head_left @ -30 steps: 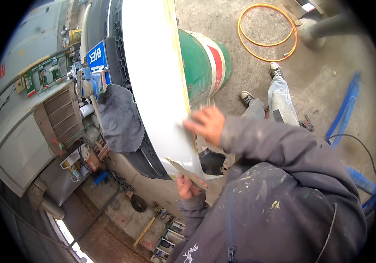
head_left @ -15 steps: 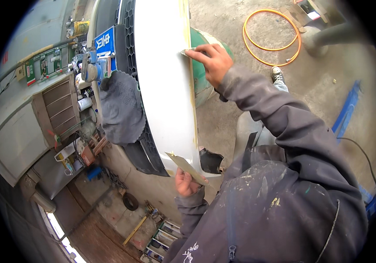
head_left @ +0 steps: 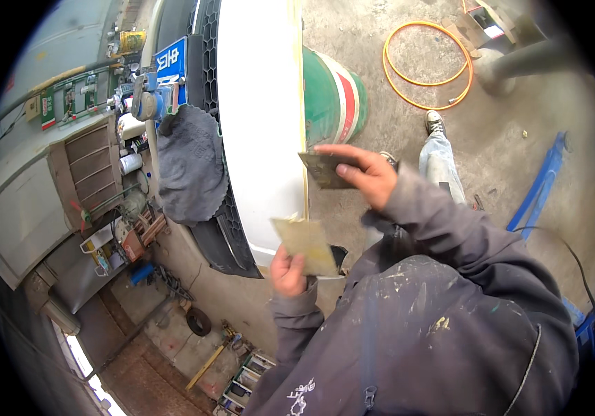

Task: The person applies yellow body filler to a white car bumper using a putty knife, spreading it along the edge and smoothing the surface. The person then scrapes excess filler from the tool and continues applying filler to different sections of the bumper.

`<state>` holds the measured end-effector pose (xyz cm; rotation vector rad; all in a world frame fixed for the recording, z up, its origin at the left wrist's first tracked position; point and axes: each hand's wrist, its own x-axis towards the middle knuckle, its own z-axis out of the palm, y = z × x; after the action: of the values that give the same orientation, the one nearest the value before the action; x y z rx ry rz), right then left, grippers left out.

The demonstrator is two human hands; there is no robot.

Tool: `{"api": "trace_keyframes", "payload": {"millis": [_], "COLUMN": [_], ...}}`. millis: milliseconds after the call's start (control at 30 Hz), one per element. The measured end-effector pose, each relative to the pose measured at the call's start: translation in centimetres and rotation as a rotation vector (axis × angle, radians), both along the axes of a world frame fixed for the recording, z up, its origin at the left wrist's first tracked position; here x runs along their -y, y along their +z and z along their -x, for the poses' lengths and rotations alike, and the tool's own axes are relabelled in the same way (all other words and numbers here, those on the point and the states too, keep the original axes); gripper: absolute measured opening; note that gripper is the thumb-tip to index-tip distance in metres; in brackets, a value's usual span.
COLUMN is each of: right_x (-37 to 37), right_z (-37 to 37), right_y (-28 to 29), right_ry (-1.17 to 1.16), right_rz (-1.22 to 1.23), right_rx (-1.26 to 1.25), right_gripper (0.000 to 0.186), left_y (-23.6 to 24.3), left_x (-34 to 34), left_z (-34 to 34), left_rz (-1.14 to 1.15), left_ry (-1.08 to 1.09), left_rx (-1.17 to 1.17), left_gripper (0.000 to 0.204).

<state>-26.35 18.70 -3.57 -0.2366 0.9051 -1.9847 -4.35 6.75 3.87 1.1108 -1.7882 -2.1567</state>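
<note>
Reaching in from four o'clock with the right forearm (head_left: 443,211), clad in loose, wrinkled dark-grey fabric. Holding the bare right hand (head_left: 375,179) at two o'clock from centre, gripping, with the index finger (head_left: 342,150) straight toward nine o'clock and the right thumb (head_left: 350,170) just below it. Angled up from six o'clock with the left forearm (head_left: 296,315), clad in the same dark-grey fabric. Holding the bare left hand (head_left: 288,274) at six o'clock, pinching, with the left thumb (head_left: 298,265) toward twelve.

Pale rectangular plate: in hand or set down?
In hand: the left hand grips the pale rectangular plate near its lower left corner.
</note>
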Motion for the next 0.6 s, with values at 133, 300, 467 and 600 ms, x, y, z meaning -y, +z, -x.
{"api": "trace_keyframes", "payload": {"millis": [133, 300, 467, 600], "right_x": [-3.0, -0.2, 6.0, 7.9], "right_z": [-1.6, -0.6, 9.7, 4.5], "right_y": [1.9, -4.5, -5.4, -7.4], "right_ry": [0.167, -0.001, -0.487, -0.421], "right_rz": [0.119, -0.255, -0.594, -0.597], "right_rx": [-0.223, -0.889, -1.151, -1.339], "right_gripper": [0.036, 0.053, 0.052, 0.070], "left_y": [0.3, 1.0, 1.3, 1.1], "left_x": [-0.2, 1.7, 1.3, 1.2], "left_z": [2.8, 2.2, 0.0, -2.3], "left_rz": [0.068, 0.067, 0.056, 0.132], "left_ry": [0.009, 0.067, 0.096, 0.127], "left_rx": [-0.002, -0.151, -0.116, -0.113], "left_gripper": [0.043, 0.044, 0.046, 0.047]}}
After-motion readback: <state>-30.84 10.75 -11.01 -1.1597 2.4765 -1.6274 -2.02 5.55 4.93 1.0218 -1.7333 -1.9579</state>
